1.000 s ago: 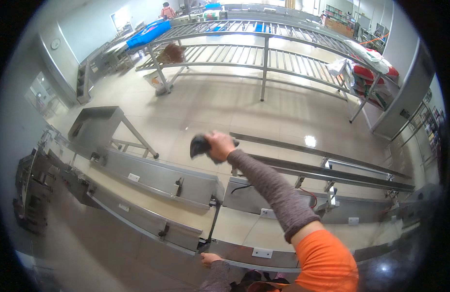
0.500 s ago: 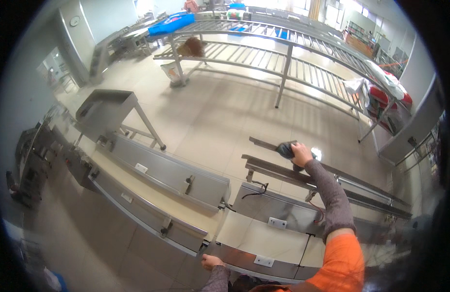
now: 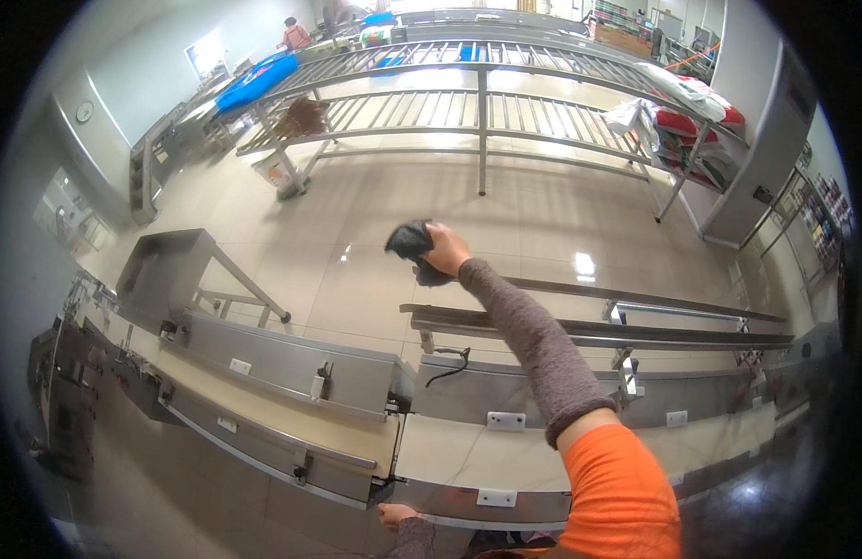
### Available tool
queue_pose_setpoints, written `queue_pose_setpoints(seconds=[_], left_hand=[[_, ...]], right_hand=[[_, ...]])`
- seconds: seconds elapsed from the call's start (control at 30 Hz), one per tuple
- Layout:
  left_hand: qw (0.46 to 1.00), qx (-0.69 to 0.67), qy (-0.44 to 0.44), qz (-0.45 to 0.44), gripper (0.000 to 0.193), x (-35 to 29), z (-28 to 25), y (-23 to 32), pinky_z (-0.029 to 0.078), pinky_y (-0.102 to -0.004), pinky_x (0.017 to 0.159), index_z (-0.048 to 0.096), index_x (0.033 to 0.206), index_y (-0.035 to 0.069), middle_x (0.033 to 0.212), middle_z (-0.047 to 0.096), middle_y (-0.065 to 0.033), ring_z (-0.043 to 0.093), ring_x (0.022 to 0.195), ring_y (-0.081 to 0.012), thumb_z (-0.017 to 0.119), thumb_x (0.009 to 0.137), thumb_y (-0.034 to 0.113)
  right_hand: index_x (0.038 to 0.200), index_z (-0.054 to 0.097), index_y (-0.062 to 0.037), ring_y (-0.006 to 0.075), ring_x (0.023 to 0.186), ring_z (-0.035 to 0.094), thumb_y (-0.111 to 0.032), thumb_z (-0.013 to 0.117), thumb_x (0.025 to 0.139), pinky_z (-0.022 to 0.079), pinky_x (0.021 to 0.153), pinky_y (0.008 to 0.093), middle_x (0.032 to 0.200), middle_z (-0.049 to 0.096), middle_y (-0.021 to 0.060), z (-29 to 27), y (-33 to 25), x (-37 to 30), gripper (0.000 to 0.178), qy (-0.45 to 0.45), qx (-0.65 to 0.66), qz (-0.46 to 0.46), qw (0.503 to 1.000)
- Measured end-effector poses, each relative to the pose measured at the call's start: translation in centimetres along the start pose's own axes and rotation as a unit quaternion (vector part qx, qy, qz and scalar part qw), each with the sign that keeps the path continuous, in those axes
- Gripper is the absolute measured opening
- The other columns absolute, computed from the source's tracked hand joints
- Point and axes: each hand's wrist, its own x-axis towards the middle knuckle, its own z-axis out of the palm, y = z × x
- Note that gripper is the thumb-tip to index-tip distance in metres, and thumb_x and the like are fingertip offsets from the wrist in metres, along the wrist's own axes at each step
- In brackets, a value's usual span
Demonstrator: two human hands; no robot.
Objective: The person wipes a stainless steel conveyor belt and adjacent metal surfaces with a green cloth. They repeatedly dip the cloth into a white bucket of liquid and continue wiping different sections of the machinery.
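Observation:
My right hand point(image 3: 447, 252) is closed around a crumpled black cloth point(image 3: 412, 240). That arm reaches out over the conveyor, and the cloth hangs above the floor just past the left end of two dark metal rails point(image 3: 542, 324). Low in the picture, my left hand point(image 3: 398, 515) has its fingers curled beside the near edge of the conveyor, by the joint between two belt sections. Whether it grips anything is hidden. The conveyor's cream belt point(image 3: 487, 455) runs between steel side walls point(image 3: 296, 352) with white plates on them.
Across the tiled floor point(image 3: 375, 200) stands a long steel roller rack point(image 3: 482, 130) with a blue tray point(image 3: 257, 82) at its left end. Red and white sacks point(image 3: 687, 140) lie at its right. A steel chute point(image 3: 165, 275) adjoins the conveyor's left part. A person point(image 3: 296, 35) is far back.
My right hand has moved left with the black cloth, from over the rails to past their left end. The whole view has turned and shifted. My left hand stays beside the belt joint.

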Motion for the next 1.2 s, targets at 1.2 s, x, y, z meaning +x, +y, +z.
queue_pose_setpoints(seconds=[1.2], left_hand=[[0.737,0.041,0.101,0.667,0.05,-36.2,-1.5,1.4,0.04,-0.0457,0.098,0.052,0.125,-0.004,0.127,0.054,-0.0246,0.052,0.119,-0.036,0.063,0.084,0.022]], right_hand=[[0.112,0.067,-0.0306,0.0279,0.111,0.058,-0.022,0.064,0.083,0.045,0.092,0.0441,0.112,0.062,0.005,-52.1,38.7,-38.8,0.03,-0.027,-0.354,0.213,0.91]])
